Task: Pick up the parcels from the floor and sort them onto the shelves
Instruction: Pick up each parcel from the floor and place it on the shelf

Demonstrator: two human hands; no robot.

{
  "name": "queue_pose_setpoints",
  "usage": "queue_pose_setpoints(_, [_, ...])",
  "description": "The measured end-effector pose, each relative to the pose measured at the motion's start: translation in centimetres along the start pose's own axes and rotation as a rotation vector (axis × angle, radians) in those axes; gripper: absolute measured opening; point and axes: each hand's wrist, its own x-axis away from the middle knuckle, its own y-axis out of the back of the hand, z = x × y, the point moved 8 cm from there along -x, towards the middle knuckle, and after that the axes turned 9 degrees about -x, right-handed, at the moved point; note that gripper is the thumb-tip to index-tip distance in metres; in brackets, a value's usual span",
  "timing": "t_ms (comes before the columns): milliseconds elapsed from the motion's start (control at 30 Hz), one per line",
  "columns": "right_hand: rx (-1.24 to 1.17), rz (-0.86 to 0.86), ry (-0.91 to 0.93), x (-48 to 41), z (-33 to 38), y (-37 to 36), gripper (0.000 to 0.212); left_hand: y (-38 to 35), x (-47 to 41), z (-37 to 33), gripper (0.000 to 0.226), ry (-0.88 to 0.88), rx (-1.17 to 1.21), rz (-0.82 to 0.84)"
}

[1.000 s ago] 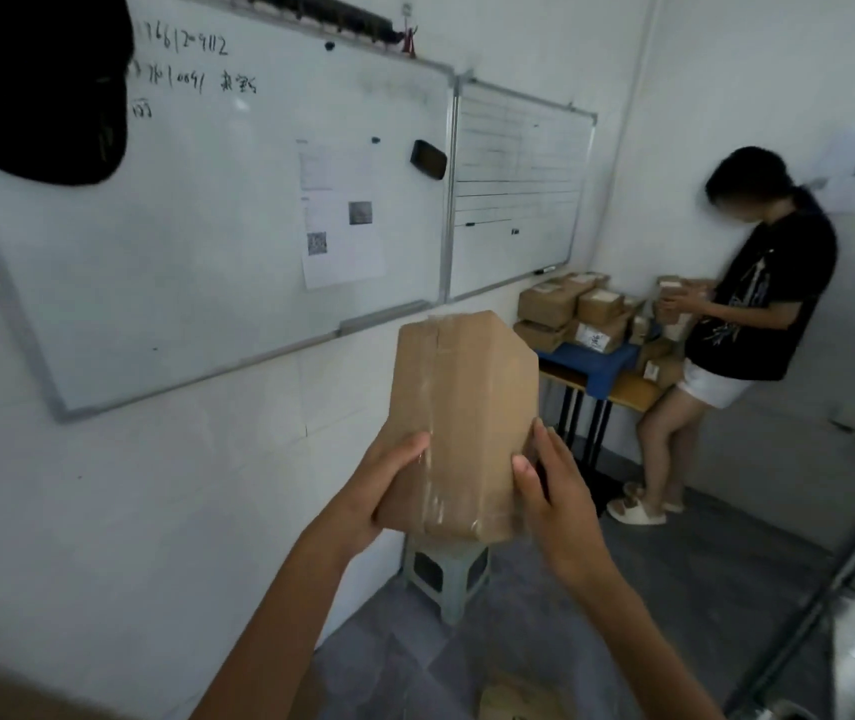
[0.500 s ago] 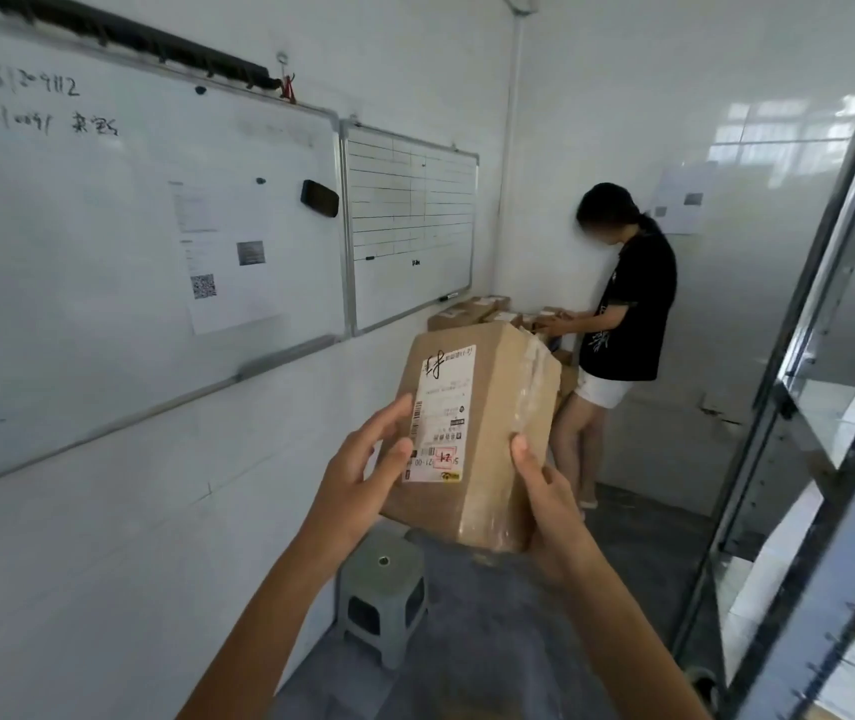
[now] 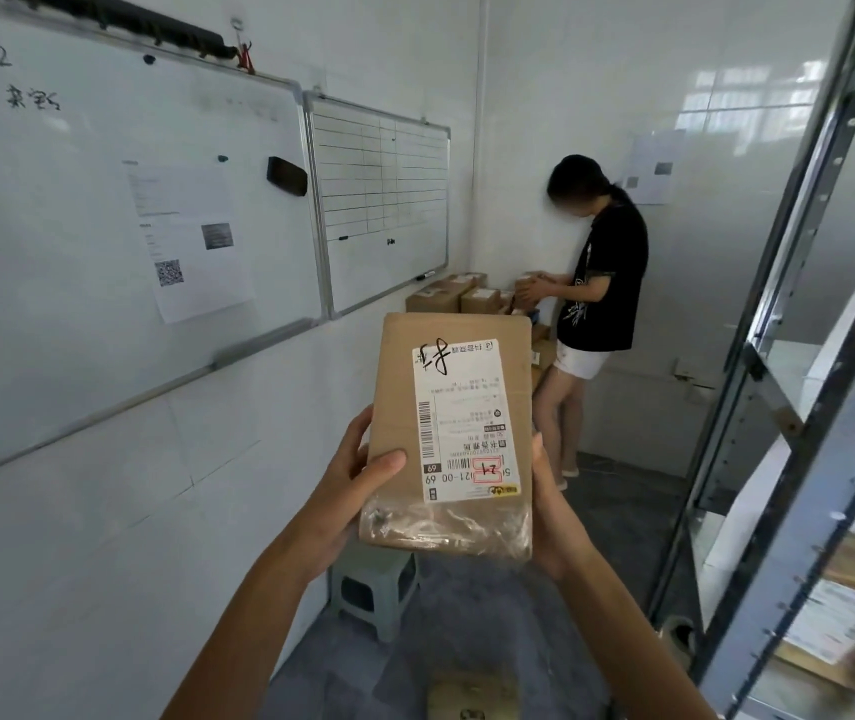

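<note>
Centre of frame: parcel (image 3: pixel 399 397), label upside down toward the camera, gripped at its lower edges by left hand (image 3: pixel 357 485) and right hand (image 3: pixel 550 517). Step 1, label reading; next, probably choosing a tier on the shelving (image 3: pixel 810 511), right.

wall (image 3: pixel 544 96): white | whiteboards (image 3: pixel 77 241): left side | floor (image 3: pixel 617 511): grey | stool (image 3: pixel 373 595): beside wall

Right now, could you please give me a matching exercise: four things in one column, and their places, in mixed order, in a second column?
Things
1. upright parcel
2. plastic stool
3. black eraser
4. flat parcel

Places
A. on the whiteboard
B. on a shelf of the metal rack
C. gripped by the left hand and right hand
D. on the floor beside the wall

Pairs: 1-C, 2-D, 3-A, 4-B
</note>
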Motion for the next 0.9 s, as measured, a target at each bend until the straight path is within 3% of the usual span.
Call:
queue_pose_setpoints(100, [0.076,-0.096,0.056,0.1,0.8,0.6,0.069,0.2,-0.5,0.6,0.089,0.019,0.082,-0.145])
queue_pose_setpoints(300, [0.189,-0.166,0.127,3.1,0.1,2.2,0.087,-1.6,-1.0,1.7,0.097,-0.004,0.196,-0.299])
queue_pose_setpoints(400, [0.066,-0.162,0.164,4.2,0.3,2.4,0.074,-4.5,-0.6,1.7,0.094,-0.039,0.151,-0.299])
queue_pose_setpoints(467, [-0.006,-0.249,0.222,5.1,1.8,3.3,0.07,-5.6,-0.5,1.7,0.107,-0.008,0.171,-0.265])
queue_pose_setpoints(533, [0.03,-0.349,0.272,6.3,4.1,4.7,0.073,-4.2,-0.8,1.1,0.121,0.019,0.161,-0.301])
queue_pose_setpoints(633, [0.116,-0.399,0.341,8.7,7.5,7.0,0.068,-0.5,-2.1,-0.6,0.113,-0.045,0.088,-0.375])
queue_pose_setpoints(667, [0.169,-0.406,0.354,9.6,8.3,7.5,0.065,-0.6,-2.8,-0.9,0.113,-0.063,0.014,-0.293])
queue_pose_setpoints(733, [0.267,-0.399,0.352,11.6,9.2,8.1,0.06,-4.1,-3.3,-0.4,0.115,-0.052,-0.125,0.042])
queue_pose_setpoints(800, [0.344,-0.387,0.336,13.5,9.8,8.3,0.055,-8.4,-2.4,1.3,0.1,0.002,-0.139,0.319])
queue_pose_setpoints(900, [0.43,-0.439,0.333,16.7,11.2,8.8,0.056,-12.0,-1.2,3.6,0.085,0.046,-0.025,0.36])
